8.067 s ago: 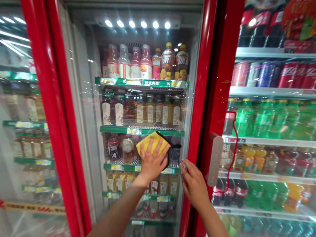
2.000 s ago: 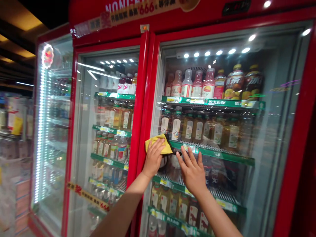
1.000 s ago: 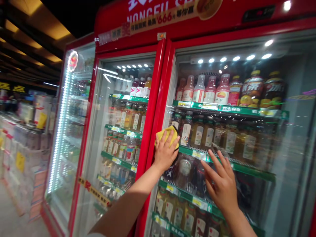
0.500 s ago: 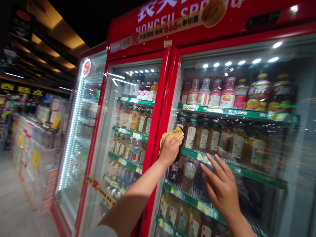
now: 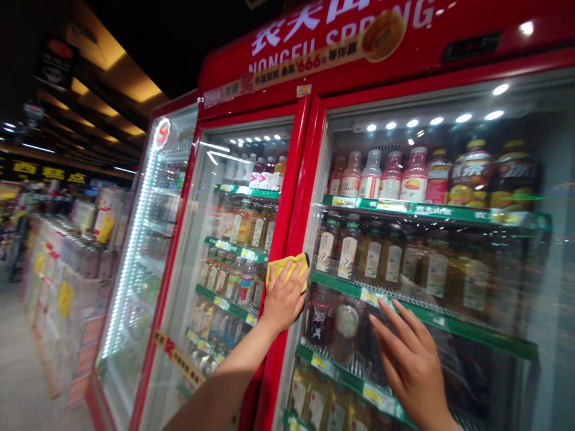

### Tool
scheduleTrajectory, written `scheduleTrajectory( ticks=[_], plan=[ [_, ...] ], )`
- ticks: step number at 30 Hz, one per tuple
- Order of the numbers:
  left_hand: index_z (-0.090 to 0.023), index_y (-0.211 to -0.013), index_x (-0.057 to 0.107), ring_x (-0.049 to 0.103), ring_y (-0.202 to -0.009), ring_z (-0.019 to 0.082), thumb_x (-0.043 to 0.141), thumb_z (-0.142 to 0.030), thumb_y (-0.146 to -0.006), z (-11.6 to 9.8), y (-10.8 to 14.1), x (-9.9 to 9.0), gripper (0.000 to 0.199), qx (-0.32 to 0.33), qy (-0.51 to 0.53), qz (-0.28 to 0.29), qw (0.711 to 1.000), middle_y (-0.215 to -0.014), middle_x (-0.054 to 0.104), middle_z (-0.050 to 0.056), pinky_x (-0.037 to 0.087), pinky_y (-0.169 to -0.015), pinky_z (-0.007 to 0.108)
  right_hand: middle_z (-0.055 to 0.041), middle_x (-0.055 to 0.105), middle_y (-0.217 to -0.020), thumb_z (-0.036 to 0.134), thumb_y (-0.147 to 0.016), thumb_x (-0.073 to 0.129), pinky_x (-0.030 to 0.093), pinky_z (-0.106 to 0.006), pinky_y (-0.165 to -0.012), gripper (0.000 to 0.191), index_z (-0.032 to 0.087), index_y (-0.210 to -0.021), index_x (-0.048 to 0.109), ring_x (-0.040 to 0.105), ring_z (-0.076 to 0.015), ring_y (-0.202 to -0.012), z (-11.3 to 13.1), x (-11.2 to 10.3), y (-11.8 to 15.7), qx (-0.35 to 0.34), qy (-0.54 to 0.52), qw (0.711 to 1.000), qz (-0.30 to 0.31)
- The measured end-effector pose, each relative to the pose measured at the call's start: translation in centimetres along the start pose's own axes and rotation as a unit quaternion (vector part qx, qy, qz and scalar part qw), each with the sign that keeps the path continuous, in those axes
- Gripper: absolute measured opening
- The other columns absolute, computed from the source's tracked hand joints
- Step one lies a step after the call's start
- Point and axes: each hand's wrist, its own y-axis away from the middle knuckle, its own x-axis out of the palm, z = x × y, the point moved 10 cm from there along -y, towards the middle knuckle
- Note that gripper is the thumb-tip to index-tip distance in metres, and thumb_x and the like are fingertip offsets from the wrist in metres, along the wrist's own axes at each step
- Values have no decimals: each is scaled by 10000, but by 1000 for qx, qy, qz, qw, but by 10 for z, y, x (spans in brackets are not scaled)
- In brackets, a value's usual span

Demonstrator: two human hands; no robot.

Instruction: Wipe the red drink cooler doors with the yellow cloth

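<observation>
Pressed flat under the fingers of my left hand is a yellow cloth with a dark edge. It lies over the red upright frame where the two fridge doors meet. My right hand is empty, its fingers stretched out and apart, in front of the right glass door. Whether its fingertips touch the glass I cannot tell. Behind that glass, bottled drinks stand in rows on shelves with green edge strips.
The left glass door also shows shelved bottles. Farther left stands another lit fridge. Stacked boxes line the aisle beyond it, beside the grey floor. A red header with lettering tops the drinks fridge.
My left hand has moved the yellow cloth left and slightly down, from the edge of the right door's glass onto the frame between the doors. My right hand sits slightly lower in view, still open.
</observation>
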Motion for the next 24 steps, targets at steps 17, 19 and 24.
scheduleTrajectory(
  ticks=[17,19,24],
  plan=[
    [-95,-1556,329,37,-1571,196,470,-371,-985,-40,27,10,649,-6,-91,21,996,-1606,379,127,-41,-1297,453,-94,615,-1420,144,-960,513,508,-524,-1034,369,264,-1290,628,525,-304,-1361,13,7,-2,1,-38,999,1],
    [-88,-1566,296,114,-1564,208,464,-370,-993,-42,0,12,661,-2,-79,18,997,-1618,356,140,66,-1303,410,-89,611,-1426,140,-952,520,506,-524,-1041,393,273,-1308,623,528,-303,-1359,10,3,-8,-2,-45,999,-8],
    [-92,-1574,250,238,-1540,270,418,-331,-1016,-16,-110,2,630,-91,-13,-44,995,-1622,345,177,285,-1249,444,-92,613,-1422,137,-942,539,505,-508,-1026,390,260,-1301,629,527,-317,-1355,1,-14,-22,-16,-40,999,-17]
  ],
)
